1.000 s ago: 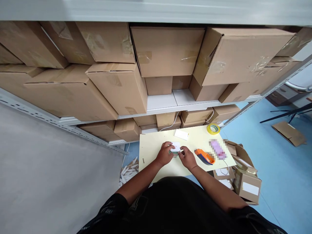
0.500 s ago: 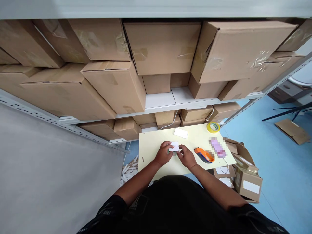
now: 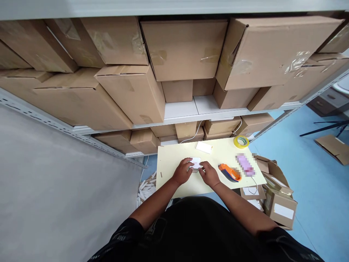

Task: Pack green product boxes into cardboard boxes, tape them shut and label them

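Seen from the head camera, a person's left hand [image 3: 183, 172] and right hand [image 3: 210, 175], fingers partly curled, grip opposite sides of a small white box [image 3: 195, 162] over the pale tabletop [image 3: 174, 153], near an orange tool [image 3: 229, 172].

The small white rectangular box [image 3: 195, 162] shows a changed front: the greenish area visible below its white top one second earlier is no longer in sight, and a narrow pale grey face appears there instead. The box and the bare left hand [image 3: 182, 173] are slightly nearer the left edge of the pale yellow rectangular table [image 3: 174, 188]. The camera view also shifts: the white metal upper shelf beam [image 3: 174, 6] occupies a thinner band, and the flat brown cardboard piece [image 3: 333, 147] now meets the right picture edge.
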Available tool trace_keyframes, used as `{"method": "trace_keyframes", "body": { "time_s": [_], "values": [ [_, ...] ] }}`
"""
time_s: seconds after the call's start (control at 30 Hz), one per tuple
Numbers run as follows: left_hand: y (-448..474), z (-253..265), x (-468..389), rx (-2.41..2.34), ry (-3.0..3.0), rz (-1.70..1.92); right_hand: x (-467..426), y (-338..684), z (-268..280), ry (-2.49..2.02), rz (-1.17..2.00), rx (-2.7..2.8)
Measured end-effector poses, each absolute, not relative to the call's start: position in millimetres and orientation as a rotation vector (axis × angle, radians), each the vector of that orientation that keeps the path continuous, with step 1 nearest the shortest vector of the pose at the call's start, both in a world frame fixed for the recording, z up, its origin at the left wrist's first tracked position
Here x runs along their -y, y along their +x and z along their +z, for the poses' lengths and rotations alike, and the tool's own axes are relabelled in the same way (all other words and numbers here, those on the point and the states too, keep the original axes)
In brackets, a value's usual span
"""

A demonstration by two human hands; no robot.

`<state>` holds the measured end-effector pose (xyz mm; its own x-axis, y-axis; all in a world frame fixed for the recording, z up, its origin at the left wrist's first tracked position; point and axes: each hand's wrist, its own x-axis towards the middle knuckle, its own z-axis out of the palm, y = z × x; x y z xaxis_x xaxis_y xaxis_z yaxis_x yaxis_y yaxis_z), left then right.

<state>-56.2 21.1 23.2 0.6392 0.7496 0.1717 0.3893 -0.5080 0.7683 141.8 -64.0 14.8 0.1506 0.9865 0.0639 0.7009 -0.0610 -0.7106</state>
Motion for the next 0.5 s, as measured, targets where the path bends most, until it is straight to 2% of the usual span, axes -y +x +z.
{"method": "trace_keyframes", "body": {
  "time_s": [0.27,0.5],
  "values": [
    [-51,10,15,-1.183,1.930,0.774,91,168,15,-1.828,0.841,1.409],
    [-29,-37,42,-1.351,1.440,0.713,130,225,-16,-1.967,1.175,1.388]
  ]
}}
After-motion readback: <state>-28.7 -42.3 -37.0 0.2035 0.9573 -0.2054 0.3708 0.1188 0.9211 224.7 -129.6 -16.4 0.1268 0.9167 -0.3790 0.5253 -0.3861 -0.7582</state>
